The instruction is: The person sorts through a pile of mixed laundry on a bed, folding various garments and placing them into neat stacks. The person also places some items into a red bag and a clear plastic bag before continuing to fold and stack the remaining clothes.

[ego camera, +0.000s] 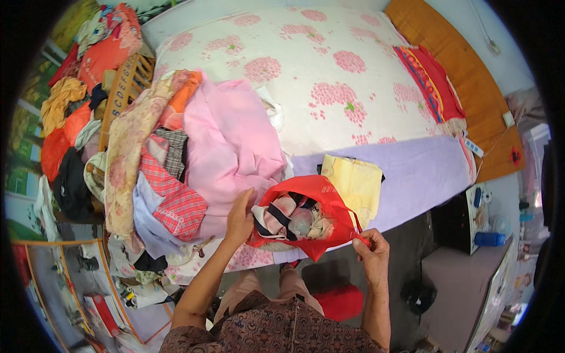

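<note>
A red fabric bag [335, 200] rests on the near edge of the bed, its mouth spread wide. Inside it lie a pink, white and black striped cloth [279, 216], a translucent plastic bundle [301, 222] and other crumpled fabric. My right hand [373, 251] pinches the bag's handle at its right corner. Against the bag's left side is my left hand [240, 220], one finger pointing up; whether it grips the rim is hidden. Just behind the bag lies a folded yellow cloth [353, 187]. A pink sheet [234, 145] is heaped beyond my left hand.
Checked red cloth [176, 198] and other clothes pile up at the left, by a wooden bed rail [119, 95] bearing letters. A red towel [432, 84] lies near the wooden headboard [463, 79]. Below the bed is a red stool [340, 304]; a cabinet [459, 282] stands at right.
</note>
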Demonstrator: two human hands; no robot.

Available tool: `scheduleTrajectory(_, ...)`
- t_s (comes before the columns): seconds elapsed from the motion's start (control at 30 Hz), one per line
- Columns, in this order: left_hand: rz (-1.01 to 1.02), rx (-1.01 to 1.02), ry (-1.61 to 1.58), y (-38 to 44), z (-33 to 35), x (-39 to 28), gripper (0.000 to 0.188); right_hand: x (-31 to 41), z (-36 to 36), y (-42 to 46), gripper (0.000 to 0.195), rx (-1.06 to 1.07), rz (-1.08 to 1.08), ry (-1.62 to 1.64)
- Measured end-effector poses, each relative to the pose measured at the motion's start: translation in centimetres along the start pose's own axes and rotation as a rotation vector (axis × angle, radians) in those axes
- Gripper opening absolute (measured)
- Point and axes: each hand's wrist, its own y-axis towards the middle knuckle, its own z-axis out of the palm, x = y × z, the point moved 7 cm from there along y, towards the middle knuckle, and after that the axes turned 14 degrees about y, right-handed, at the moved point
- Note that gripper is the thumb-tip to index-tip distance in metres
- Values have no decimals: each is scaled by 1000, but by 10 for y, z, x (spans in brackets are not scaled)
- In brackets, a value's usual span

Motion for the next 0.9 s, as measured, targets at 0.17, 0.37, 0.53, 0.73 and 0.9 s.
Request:
scheduleTrajectory(0.17,-278,871,-175,-48,82,56,43,22,-3,4,12,122,-70,-279)
scheduleTrajectory(0.37,-279,738,-505,-77,40,38,16,68,-13,-7,9,177,-86,-178)
scheduleTrajectory(0.53,-305,585,-1040,-79,-74,-49,18,98,59,-46,17,391,-83,-79)
scheduleTrajectory(0.73,-44,501,-1023,-96,-186,-147,22,136,160,-130,13,710,-171,111)
scheduleTrajectory(0.9,232,150,-738,-128,-253,-137,33,92,233,-184,11,719,49,3)
